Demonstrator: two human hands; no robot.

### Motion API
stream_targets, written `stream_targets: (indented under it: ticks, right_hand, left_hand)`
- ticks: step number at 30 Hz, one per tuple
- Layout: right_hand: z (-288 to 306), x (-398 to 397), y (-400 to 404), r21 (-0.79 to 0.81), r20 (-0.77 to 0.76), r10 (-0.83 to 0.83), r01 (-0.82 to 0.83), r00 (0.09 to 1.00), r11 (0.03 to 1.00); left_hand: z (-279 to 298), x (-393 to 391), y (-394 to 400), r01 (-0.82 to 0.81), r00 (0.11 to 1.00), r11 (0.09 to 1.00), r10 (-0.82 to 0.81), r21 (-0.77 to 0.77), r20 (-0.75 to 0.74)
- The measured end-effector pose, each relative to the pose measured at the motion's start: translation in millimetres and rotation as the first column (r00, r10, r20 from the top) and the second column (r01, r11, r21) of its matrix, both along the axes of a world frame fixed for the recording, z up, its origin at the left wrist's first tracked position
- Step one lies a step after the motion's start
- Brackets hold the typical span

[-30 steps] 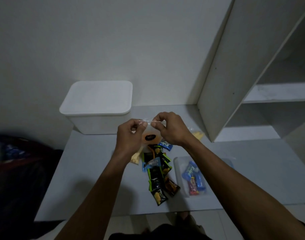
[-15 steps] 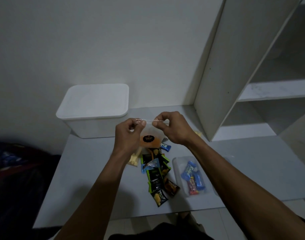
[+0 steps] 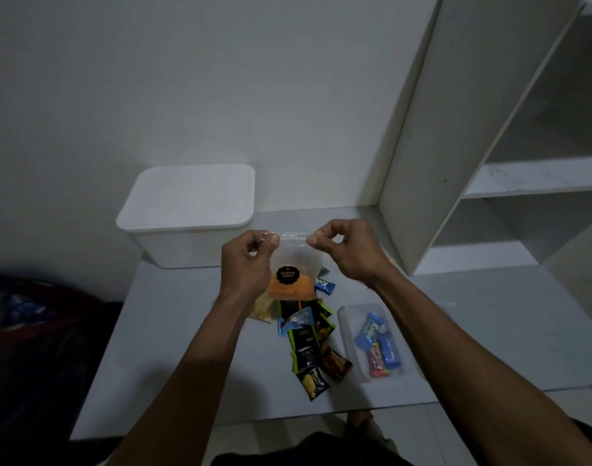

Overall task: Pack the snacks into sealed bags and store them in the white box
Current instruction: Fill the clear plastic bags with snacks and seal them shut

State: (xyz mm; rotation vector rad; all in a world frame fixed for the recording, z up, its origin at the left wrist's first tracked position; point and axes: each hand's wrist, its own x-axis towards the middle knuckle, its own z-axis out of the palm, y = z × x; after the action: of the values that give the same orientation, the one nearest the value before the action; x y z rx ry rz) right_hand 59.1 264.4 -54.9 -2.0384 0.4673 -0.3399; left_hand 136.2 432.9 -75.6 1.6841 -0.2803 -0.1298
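While both my hands pinch its top strip, the clear plastic zip bag of orange snack point(image 3: 293, 277) hangs above the pale table point(image 3: 173, 348) — left hand point(image 3: 246, 264) and right hand point(image 3: 348, 250) at opposite ends, seal running level between, lidded white plastic box point(image 3: 190, 213) behind-left, nearer my left.

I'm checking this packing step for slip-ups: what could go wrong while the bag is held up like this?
The clear bag hangs only from its top strip, pinched by the left hand and right hand; a gap in the seal could go unnoticed. If the grip slips, it drops onto the loose snacks. The white box is still lidded.
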Motion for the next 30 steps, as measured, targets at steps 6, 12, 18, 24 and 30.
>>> stream_targets:
  ticks: [6,12,18,24,30]
  right_hand:
    - [1,-5,-2,0.134,0.035,-0.041,0.036,0.999,0.990]
    - [4,-13,-5,0.096,0.049,-0.026,0.022,0.998,0.995]
    - [3,-16,-4,0.026,0.082,-0.034,0.032,0.996,0.999]
    - [5,-16,-4,0.075,0.053,-0.003,-0.001,0.999,0.997]
    - [16,1,1,0.026,-0.051,0.098,-0.097,0.994,0.995]
  left_hand:
    - [1,0,0,0.013,0.999,0.999,-0.015,-0.052,-0.037]
    - [1,2,1,0.024,0.996,0.996,-0.031,-0.085,-0.084]
    - [0,5,0,-0.018,0.998,0.995,0.012,-0.099,-0.058]
    - [4,5,1,-0.003,0.999,0.996,-0.001,-0.086,-0.048]
    - [11,9,-1,0.145,0.989,0.989,-0.146,0.028,0.033]
